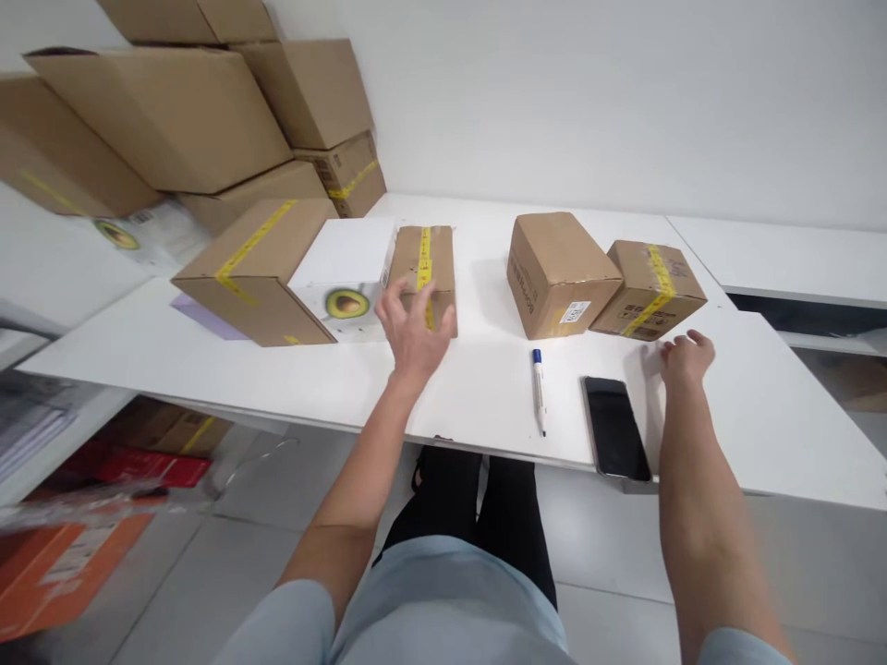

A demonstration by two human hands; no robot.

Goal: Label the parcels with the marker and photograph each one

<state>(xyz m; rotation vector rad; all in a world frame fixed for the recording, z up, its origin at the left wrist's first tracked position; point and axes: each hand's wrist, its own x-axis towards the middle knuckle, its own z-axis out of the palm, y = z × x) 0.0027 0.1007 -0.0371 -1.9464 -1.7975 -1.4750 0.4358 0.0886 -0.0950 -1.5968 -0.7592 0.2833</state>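
Note:
My left hand is at the front of a small brown carton with yellow tape down its top. Its fingers are spread and bent over the carton's front part; whether they touch it I cannot tell. Left of that carton stands a white box with an avocado picture, beside a larger taped carton. My right hand, fingers curled in and nothing visible in them, hovers by the near right corner of a taped carton. Against that one leans a plain brown carton with a white label.
A blue-capped marker and a black phone lie near the front edge of the white table. Stacked cardboard boxes fill the back left against the wall. Below left, an orange box sits on the floor.

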